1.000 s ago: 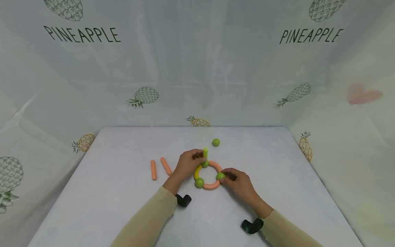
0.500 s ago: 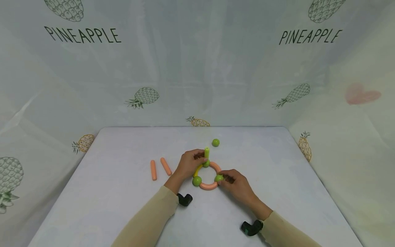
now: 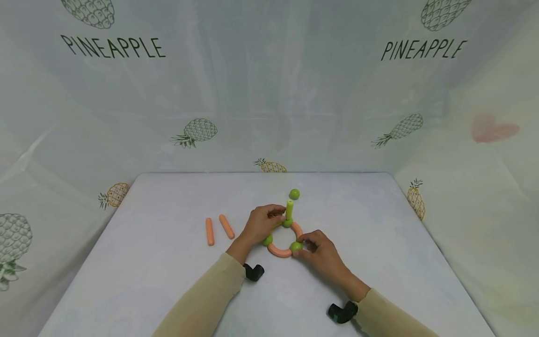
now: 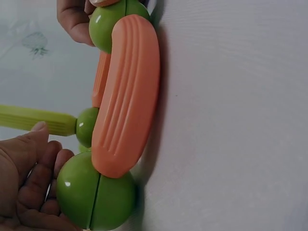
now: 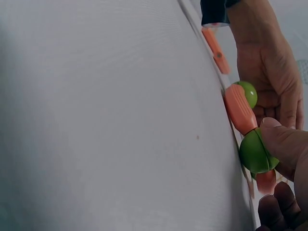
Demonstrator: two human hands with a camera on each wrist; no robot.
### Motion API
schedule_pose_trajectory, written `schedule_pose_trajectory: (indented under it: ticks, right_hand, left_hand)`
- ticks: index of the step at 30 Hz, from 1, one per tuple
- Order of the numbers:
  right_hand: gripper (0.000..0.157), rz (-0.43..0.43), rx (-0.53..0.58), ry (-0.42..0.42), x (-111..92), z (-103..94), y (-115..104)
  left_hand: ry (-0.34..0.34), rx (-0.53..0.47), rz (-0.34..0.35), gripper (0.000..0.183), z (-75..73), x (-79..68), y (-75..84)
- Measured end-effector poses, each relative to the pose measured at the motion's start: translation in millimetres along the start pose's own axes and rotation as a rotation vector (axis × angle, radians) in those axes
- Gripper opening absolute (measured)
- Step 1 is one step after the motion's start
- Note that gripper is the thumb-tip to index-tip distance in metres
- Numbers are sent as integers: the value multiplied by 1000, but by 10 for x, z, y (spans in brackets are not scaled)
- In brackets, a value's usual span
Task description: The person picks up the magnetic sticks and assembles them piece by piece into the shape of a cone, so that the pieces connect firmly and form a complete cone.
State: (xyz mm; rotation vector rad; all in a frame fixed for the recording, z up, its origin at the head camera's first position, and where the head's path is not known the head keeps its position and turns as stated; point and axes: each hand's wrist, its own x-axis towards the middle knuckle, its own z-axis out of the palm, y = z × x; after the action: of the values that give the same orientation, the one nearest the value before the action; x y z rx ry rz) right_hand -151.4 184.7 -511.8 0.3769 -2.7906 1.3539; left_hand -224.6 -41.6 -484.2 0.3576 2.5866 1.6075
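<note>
Head view: I count one ring (image 3: 280, 252) with three balls (image 3: 267, 240) on the table (image 3: 362, 210), one loose ball (image 3: 294, 194) beyond, two straight rods (image 3: 209, 231) leftward. Left hand (image 3: 259, 224) pinches one upright stick (image 3: 289, 210); right hand (image 3: 321, 248) pinches the ring's nearest ball (image 3: 296, 246).

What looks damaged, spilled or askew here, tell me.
Nothing looks damaged, spilled or plainly askew. A loose green ball and two straight orange sticks lie apart from the ring, probably just unused pieces.

A pale grey cloth (image 3: 269, 84) printed with outlined pineapples (image 3: 200, 129) hangs beyond the white table's (image 3: 358, 210) far edge; a faded pink heart print (image 3: 495, 128) shows beyond the right edge.
</note>
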Motion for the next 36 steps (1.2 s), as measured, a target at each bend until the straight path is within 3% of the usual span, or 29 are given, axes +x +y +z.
schedule_pose_trajectory:
  ticks: [9, 17, 22, 26, 31, 36]
  right_hand:
    - [31, -24, -19, 14, -7, 32, -27]
    - [26, 15, -14, -14, 6, 5, -50]
    - [15, 102, 42, 1, 128, -68, -75]
    - [26, 92, 17, 39, 308, -89, -46]
    - [44, 65, -52, 13, 484, -69, -4]
    - [49, 82, -68, -3, 554, -43, 6]
  left_hand:
    - [13, 129, -18, 27, -82, -210, -90]
    - [-69, 183, -21, 24, -204, -479, -109]
    - [-71, 187, -1, 17, -216, -495, -166]
    - [-57, 181, -7, 17, -223, -487, -176]
    - [-51, 162, -10, 19, -209, -464, -182]
    - [-43, 157, -9, 18, -189, -453, -191]
